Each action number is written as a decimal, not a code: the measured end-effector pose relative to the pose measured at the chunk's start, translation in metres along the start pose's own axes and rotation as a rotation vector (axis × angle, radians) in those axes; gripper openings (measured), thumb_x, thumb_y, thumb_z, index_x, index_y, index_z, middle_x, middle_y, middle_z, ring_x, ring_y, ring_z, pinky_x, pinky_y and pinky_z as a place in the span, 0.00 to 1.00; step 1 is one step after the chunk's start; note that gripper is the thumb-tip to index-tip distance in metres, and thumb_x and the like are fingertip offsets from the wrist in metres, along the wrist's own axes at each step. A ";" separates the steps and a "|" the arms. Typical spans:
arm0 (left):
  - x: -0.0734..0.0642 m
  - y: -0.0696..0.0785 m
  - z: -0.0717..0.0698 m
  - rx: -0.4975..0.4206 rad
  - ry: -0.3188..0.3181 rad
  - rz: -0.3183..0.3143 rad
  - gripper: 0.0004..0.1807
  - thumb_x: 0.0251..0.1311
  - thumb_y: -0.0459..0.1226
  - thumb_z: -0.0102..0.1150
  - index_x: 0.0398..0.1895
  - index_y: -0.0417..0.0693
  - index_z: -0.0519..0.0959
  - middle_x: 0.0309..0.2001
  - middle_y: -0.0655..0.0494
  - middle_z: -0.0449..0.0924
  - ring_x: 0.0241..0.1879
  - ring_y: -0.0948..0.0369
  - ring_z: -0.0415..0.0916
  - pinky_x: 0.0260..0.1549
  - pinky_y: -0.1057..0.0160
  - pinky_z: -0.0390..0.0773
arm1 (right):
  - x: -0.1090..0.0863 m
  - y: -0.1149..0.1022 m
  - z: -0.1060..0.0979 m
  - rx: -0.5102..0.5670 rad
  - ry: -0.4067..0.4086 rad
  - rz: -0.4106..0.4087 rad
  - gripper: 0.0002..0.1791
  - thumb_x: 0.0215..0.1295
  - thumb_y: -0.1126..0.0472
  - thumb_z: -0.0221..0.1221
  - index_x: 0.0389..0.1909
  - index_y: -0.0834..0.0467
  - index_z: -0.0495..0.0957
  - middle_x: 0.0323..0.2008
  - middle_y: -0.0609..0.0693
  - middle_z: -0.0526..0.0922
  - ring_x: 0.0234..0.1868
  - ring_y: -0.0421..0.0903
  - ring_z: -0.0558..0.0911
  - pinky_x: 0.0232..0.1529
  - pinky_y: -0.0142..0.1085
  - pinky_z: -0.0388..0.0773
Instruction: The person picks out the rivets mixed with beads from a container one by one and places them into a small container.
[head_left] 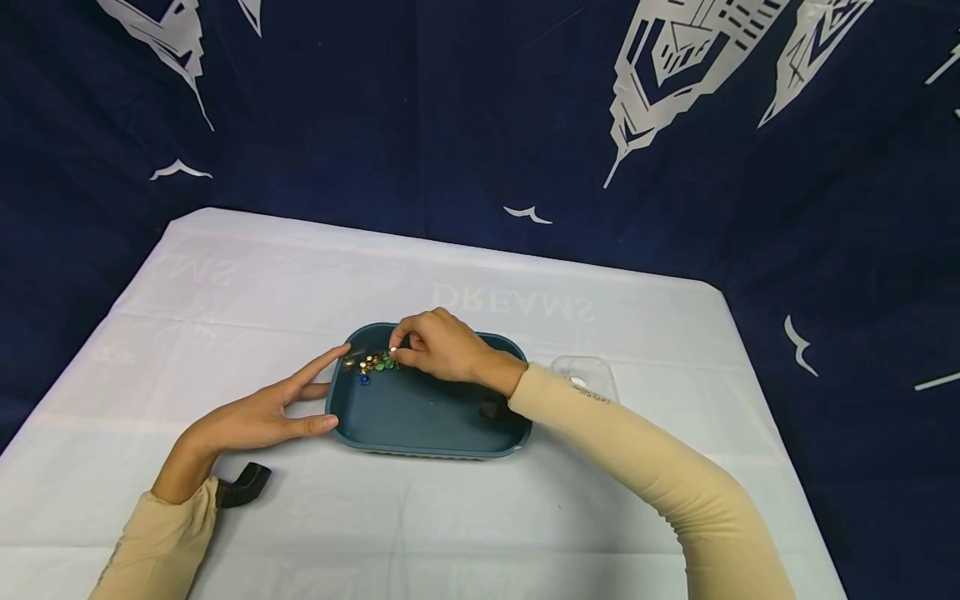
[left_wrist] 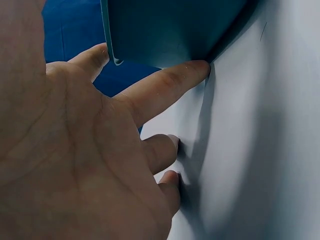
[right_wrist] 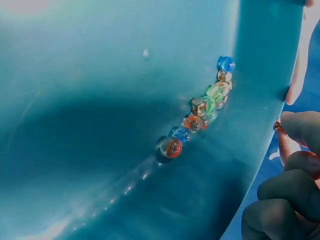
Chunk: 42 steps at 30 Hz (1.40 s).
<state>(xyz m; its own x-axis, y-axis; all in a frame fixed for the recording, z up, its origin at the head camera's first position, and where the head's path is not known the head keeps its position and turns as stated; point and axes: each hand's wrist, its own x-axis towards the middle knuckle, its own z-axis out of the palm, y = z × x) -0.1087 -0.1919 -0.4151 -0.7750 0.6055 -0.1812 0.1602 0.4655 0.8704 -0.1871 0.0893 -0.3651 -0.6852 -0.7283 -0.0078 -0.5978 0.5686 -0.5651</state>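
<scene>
A dark teal tray [head_left: 427, 417] with rounded corners lies on the white cloth. Inside it, a cluster of glass marbles [head_left: 375, 363], blue, green, orange and clear, rests along the far left wall; the right wrist view shows them in a curved row, with a blue marble [right_wrist: 226, 64] at one end. Over the cluster, my right hand [head_left: 446, 346] pinches a small brownish marble [right_wrist: 277, 125] between thumb and fingertip, mostly hidden by them. My left hand [head_left: 262, 412] touches the tray's left side with straight, spread fingers, one fingertip against its outer wall [left_wrist: 150, 30].
Partly behind the right forearm, a clear plastic container [head_left: 588, 367] stands right of the tray. A black curved piece [head_left: 243, 486] sits at the left wrist. A dark blue printed cloth [head_left: 420, 125] hangs beyond the table's far edge.
</scene>
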 end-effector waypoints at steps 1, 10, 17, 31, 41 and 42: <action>0.000 0.000 0.000 0.002 0.001 -0.001 0.49 0.68 0.46 0.62 0.80 0.75 0.38 0.70 0.36 0.68 0.71 0.38 0.63 0.60 0.25 0.58 | -0.001 0.000 -0.001 0.003 0.002 0.000 0.07 0.71 0.58 0.62 0.42 0.56 0.85 0.11 0.41 0.66 0.13 0.35 0.64 0.25 0.27 0.64; 0.001 -0.001 0.000 0.001 0.005 -0.006 0.50 0.68 0.47 0.62 0.81 0.75 0.38 0.71 0.36 0.66 0.71 0.39 0.64 0.59 0.25 0.59 | -0.014 0.000 -0.011 0.030 0.027 -0.007 0.07 0.70 0.60 0.62 0.42 0.58 0.84 0.10 0.41 0.63 0.13 0.35 0.63 0.26 0.28 0.63; 0.002 -0.003 0.002 -0.001 0.009 -0.010 0.50 0.67 0.47 0.63 0.80 0.75 0.38 0.72 0.36 0.65 0.71 0.39 0.64 0.59 0.24 0.58 | -0.024 0.005 -0.019 0.035 0.034 0.012 0.07 0.70 0.60 0.62 0.42 0.58 0.84 0.11 0.42 0.64 0.14 0.36 0.63 0.29 0.29 0.68; 0.002 -0.002 0.000 0.034 0.013 -0.010 0.50 0.67 0.48 0.62 0.80 0.77 0.38 0.72 0.37 0.64 0.71 0.40 0.65 0.59 0.25 0.60 | -0.044 0.015 -0.029 0.060 0.072 0.029 0.07 0.69 0.60 0.63 0.41 0.59 0.84 0.12 0.41 0.63 0.15 0.36 0.63 0.31 0.31 0.70; 0.001 0.000 -0.001 0.029 0.012 -0.009 0.50 0.68 0.47 0.62 0.80 0.75 0.38 0.72 0.36 0.65 0.70 0.39 0.65 0.58 0.25 0.60 | -0.065 0.024 -0.049 0.074 0.118 0.087 0.06 0.69 0.59 0.64 0.40 0.58 0.84 0.13 0.42 0.66 0.15 0.37 0.65 0.29 0.33 0.70; 0.001 0.000 -0.001 0.031 0.011 -0.011 0.50 0.67 0.47 0.63 0.80 0.75 0.38 0.71 0.36 0.65 0.70 0.39 0.65 0.58 0.25 0.60 | -0.068 0.025 -0.051 0.074 0.121 0.099 0.06 0.69 0.59 0.64 0.40 0.58 0.84 0.13 0.42 0.66 0.15 0.37 0.66 0.29 0.33 0.70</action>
<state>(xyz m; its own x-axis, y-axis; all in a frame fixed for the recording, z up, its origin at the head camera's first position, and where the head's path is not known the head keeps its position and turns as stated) -0.1101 -0.1916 -0.4150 -0.7835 0.5931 -0.1854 0.1702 0.4917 0.8539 -0.1769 0.1723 -0.3371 -0.7871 -0.6161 0.0305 -0.4958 0.6024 -0.6256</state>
